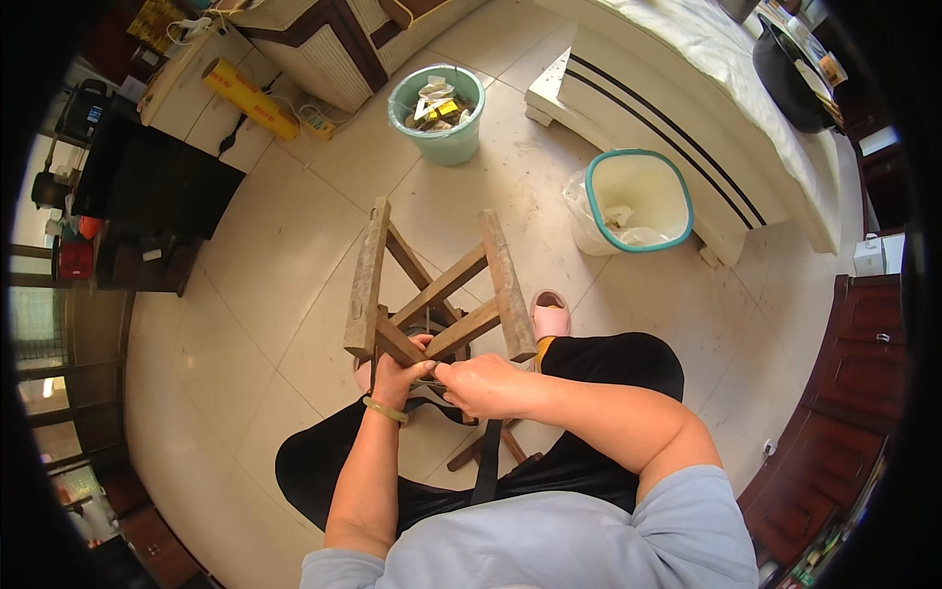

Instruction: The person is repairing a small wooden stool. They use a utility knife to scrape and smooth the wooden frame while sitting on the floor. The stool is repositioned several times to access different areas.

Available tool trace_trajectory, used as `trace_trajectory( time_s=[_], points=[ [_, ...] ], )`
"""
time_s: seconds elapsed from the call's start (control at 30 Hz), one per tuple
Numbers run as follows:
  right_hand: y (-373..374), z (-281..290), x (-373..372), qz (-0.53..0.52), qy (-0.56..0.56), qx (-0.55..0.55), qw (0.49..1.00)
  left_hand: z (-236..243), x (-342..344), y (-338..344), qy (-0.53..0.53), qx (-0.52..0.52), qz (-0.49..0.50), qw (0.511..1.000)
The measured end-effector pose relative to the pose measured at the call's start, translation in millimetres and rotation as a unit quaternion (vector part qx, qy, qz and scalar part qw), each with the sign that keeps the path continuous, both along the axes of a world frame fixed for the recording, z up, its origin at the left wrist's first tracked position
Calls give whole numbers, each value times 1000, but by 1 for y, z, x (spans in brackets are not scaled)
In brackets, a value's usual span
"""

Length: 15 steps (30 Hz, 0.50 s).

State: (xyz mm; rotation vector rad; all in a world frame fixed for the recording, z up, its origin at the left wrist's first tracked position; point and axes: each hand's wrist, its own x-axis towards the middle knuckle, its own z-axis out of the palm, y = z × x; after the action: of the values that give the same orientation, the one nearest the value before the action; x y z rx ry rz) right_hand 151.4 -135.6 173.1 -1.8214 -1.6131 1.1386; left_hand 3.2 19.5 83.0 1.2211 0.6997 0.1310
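A worn wooden folding stool frame (pixel 500 265), with crossed legs, stands between my knees. My left hand (pixel 402 376) grips it low at the joint, thumb reaching toward my right hand. My right hand (pixel 476 385) is closed beside that joint on something thin that I cannot make out, partly hidden by the fingers and wood. A black strap (pixel 488 461) hangs from below my hands. Further wooden bars (pixel 466 452) show underneath, between my legs.
A green bucket (pixel 442 147) of rubbish and a white bin (pixel 599 236) with teal rim stand ahead on the tiled floor. A white bed frame (pixel 648 118) is at right, dark red cabinets (pixel 854 363) further right. A black television (pixel 152 187) is at left.
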Motion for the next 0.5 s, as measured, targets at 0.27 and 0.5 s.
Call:
trace_trajectory(
  time_s=[0.27, 0.5],
  points=[
    [-1, -1, -2, 19, 5, -3, 1000, 2, -3, -1, 11, 19, -6, 1000],
    [1, 6, -1, 13, 18, -18, 1000, 1, -6, 1, 15, 18, -17, 1000]
  ],
)
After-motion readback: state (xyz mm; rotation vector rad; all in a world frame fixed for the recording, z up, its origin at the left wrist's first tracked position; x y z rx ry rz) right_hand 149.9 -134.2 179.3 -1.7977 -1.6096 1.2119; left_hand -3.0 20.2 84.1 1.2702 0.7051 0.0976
